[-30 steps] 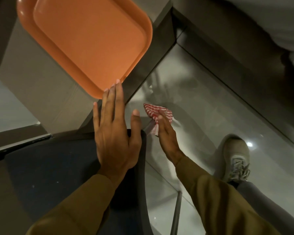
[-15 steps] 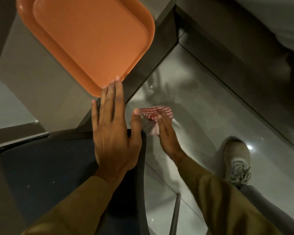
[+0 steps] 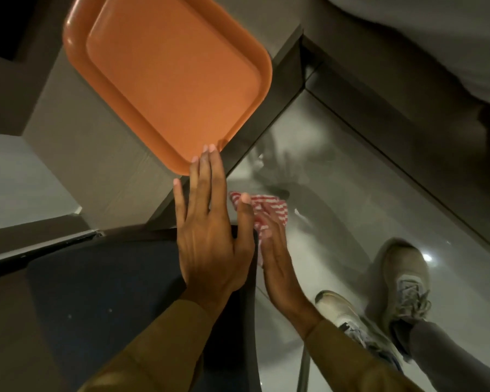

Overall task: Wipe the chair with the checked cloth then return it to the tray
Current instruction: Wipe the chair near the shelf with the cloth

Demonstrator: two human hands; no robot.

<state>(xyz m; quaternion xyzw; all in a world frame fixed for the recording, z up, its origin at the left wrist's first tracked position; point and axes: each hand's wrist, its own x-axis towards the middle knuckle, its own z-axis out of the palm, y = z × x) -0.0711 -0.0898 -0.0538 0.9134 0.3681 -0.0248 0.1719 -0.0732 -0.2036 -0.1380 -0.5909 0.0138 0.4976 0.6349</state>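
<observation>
At the near corner of the table, the orange tray (image 3: 167, 80) sits bare, with nothing on it, so I judge the return step is not yet done. My left hand (image 3: 210, 236) lies flat and released, fingers straight and together, palm down over the far right corner of the dark chair (image 3: 102, 292) seat; its fingertips reach up to the near corner of the tray in this view, though I cannot tell whether they touch it. My right hand (image 3: 277, 264) is off the right edge of the chair seat, fingers closed around the checked cloth (image 3: 269, 206), which bunches out beyond the fingertips in red and white. The cloth is pressed at the right rim of the seat, near the seat's far corner, just beside the thumb of my left hand and partly behind it. Below the cloth is the glossy floor (image 3: 351, 193), with my two shoes (image 3: 405, 278) further to the right.

As far as I can judge, I am in the wiping stage, working the side edge of the seat. How much of the seat is already wiped I cannot tell; the surface shows a few pale specks toward the middle. What remains is to finish the chair and then carry the cloth up and left to the tray, which lies near, just beyond my left fingertips.
</observation>
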